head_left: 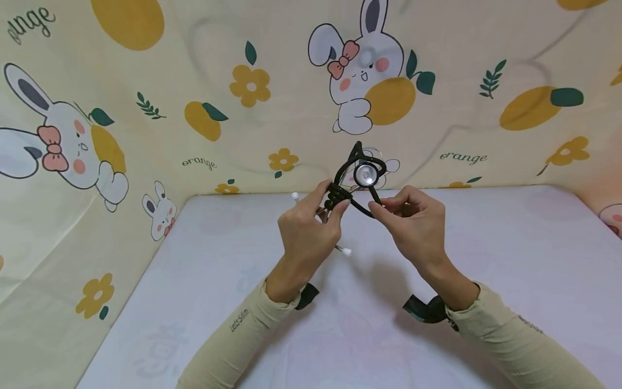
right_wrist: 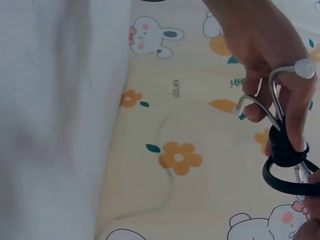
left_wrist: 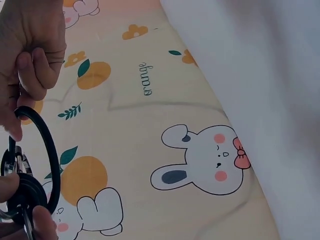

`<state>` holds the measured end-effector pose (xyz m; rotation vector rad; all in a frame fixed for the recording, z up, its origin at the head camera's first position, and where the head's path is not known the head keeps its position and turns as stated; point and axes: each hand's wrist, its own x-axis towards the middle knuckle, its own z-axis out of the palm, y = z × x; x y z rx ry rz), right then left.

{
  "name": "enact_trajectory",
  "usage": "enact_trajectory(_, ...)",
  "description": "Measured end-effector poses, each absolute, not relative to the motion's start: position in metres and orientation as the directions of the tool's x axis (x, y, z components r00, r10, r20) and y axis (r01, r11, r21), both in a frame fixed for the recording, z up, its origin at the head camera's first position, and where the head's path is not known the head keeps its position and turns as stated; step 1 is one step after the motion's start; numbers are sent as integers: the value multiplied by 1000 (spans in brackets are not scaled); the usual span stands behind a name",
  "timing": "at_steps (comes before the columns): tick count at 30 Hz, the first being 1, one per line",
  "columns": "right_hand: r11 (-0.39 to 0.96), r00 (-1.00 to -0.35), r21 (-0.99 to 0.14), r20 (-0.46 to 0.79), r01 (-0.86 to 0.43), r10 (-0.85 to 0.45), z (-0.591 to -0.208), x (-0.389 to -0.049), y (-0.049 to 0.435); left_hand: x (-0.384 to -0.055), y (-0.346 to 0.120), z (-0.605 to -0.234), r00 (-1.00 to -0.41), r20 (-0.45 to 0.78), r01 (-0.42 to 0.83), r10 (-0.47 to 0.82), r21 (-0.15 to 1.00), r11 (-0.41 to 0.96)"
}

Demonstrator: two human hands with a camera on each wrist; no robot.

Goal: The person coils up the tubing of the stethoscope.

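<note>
A black stethoscope is held up in front of me, above the table, its tubing wound into a tight coil (head_left: 338,195) around the metal ear tubes. My left hand (head_left: 311,224) pinches that coil between thumb and fingers. With thumb and fingertips, my right hand (head_left: 412,224) pinches the tubing just below the round silver chest piece (head_left: 366,174). A loop of tubing (left_wrist: 52,155) bows out between both hands in the left wrist view. White eartips (right_wrist: 304,68) stick out past the left hand in the right wrist view.
Under the hands spreads a table with a white cover (head_left: 194,335). A cream cloth backdrop (head_left: 291,32) printed with rabbits, oranges and flowers rises behind it and along the left side. Dark straps (head_left: 427,309) hang at the wrists.
</note>
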<state>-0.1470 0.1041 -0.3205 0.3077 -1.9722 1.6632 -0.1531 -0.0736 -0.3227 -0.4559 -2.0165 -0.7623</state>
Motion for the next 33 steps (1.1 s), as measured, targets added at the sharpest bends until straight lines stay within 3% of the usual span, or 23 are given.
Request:
enact_trajectory(17,304,-853,-869,466,-390,237,-319,-148,108,-154,-67,-329,-331,934,562,133,82,823)
enact_trajectory(33,382,-896,-873,398,-303,199,-312,-150,115,-159,-68,-332,-339,934,630,111,138,764)
